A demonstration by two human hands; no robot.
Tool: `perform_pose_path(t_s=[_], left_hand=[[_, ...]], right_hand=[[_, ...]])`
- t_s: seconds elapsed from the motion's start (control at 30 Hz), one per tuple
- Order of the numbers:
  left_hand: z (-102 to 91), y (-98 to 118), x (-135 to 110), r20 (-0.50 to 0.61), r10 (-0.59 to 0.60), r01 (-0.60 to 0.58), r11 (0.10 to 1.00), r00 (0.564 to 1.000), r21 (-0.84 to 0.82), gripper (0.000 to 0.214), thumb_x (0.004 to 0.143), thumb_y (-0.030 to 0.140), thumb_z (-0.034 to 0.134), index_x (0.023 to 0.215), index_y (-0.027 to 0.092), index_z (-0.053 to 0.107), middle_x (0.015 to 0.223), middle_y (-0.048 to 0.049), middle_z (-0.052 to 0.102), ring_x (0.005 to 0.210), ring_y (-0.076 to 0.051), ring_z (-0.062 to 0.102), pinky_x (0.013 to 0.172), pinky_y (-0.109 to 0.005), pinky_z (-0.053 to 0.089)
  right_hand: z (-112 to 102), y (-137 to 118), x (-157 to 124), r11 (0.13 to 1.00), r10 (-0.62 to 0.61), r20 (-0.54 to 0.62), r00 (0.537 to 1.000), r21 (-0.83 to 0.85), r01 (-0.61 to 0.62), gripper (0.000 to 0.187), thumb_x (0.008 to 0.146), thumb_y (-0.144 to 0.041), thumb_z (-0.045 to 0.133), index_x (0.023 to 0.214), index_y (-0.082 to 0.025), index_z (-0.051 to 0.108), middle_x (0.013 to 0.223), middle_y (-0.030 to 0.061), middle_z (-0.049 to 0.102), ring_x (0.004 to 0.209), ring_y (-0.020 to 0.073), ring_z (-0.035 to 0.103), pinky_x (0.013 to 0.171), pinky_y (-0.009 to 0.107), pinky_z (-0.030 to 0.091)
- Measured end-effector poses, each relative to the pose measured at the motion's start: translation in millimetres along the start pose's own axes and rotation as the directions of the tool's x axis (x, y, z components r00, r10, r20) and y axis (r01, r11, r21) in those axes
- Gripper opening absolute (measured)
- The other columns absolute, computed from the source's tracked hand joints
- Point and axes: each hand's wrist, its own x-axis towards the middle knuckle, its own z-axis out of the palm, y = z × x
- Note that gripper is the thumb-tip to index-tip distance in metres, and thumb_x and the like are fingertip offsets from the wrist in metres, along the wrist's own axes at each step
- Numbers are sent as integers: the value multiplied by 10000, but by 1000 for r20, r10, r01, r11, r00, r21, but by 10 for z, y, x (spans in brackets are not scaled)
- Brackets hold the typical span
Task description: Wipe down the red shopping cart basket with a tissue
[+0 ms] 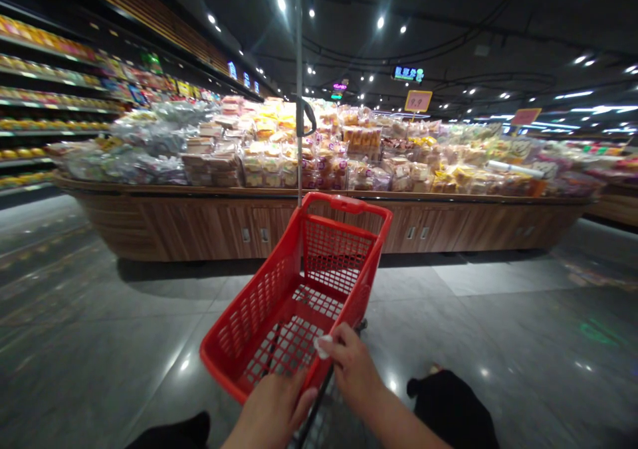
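Observation:
A red plastic shopping cart [326, 236] with grid walls stands tilted away in front of me, its basket bare inside. My left hand [274, 406] grips the near right corner of its rim, with the fingertips partly hidden by the hand itself. Just ahead, my right hand [353, 362] pinches a crumpled white tissue [323, 347] between thumb and fingers, right over the cart's right-hand rim. Whether that hand also rests on the rim, I cannot tell.
Beyond the cart runs a long wood-panelled display counter [199, 226] heaped with packaged food [279, 160]. A thin upright pole [299, 70] rises behind the cart's far end. Stocked shelves [44, 97] line the left. Grey tiles make up the floor [149, 336].

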Motion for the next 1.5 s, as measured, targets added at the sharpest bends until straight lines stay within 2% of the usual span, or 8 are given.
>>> perform_pose_path(t_s=[0.17,0.43,0.57,0.7,0.9,1.1,1.3,1.5], left_hand=[[-85,-77,-3,22,-25,26,999,999,-31,435,923,436,253,960,225,633,814,-60,712,769,-215,666,677,-283,458],[-229,-75,190,13,-151,152,980,988,-130,308,852,353,397,990,187,616,925,-87,714,876,-226,667,738,-293,462],[-180,56,374,-35,-206,199,970,978,-143,383,887,225,323,1230,152,477,1026,-113,699,923,-197,668,784,-288,470],[-81,94,422,-23,-285,286,957,958,40,412,951,325,205,1146,160,529,868,-117,724,833,-243,694,707,-349,508],[-108,27,385,-38,-305,308,943,952,127,432,957,339,183,1092,165,554,840,-126,722,798,-283,697,677,-419,523],[-71,-114,320,-65,-284,291,948,957,131,444,960,345,157,1048,168,554,812,-120,722,785,-275,701,651,-402,529],[-67,-174,280,-64,-295,300,949,953,97,445,959,357,159,1061,177,552,805,-110,728,795,-294,701,658,-425,531],[-131,-280,231,-61,-285,291,950,957,116,452,956,361,164,1125,196,550,882,-107,729,840,-294,694,694,-434,526]], right_hand=[[-134,328,309,996,58,-227,972,-53,-72,330,816,-34,463,961,-227,688,844,33,477,761,153,490,706,263,437],[252,-103,86,999,31,-42,999,12,-30,364,736,13,484,946,-225,661,847,27,484,769,155,502,665,243,426],[61,-58,202,999,35,-132,991,25,-32,356,780,-1,457,958,-223,672,848,23,486,779,144,502,699,236,441],[-179,113,348,990,22,-269,963,-128,-59,422,824,-15,427,1133,-217,631,930,54,502,861,160,500,797,266,444],[-268,349,441,913,57,-79,995,-399,-84,323,863,-88,474,1093,-240,643,930,46,551,850,164,532,762,234,439],[-573,463,590,806,241,-266,933,-482,-345,394,861,-35,397,1122,-214,631,951,58,543,833,161,542,723,217,425],[-188,107,388,889,126,-28,992,-441,-126,287,911,-154,424,1110,-234,615,946,40,557,820,159,554,696,214,424],[-605,355,544,795,263,-237,935,-496,-349,361,900,-89,387,1111,-231,643,955,61,549,816,161,559,705,222,420]])
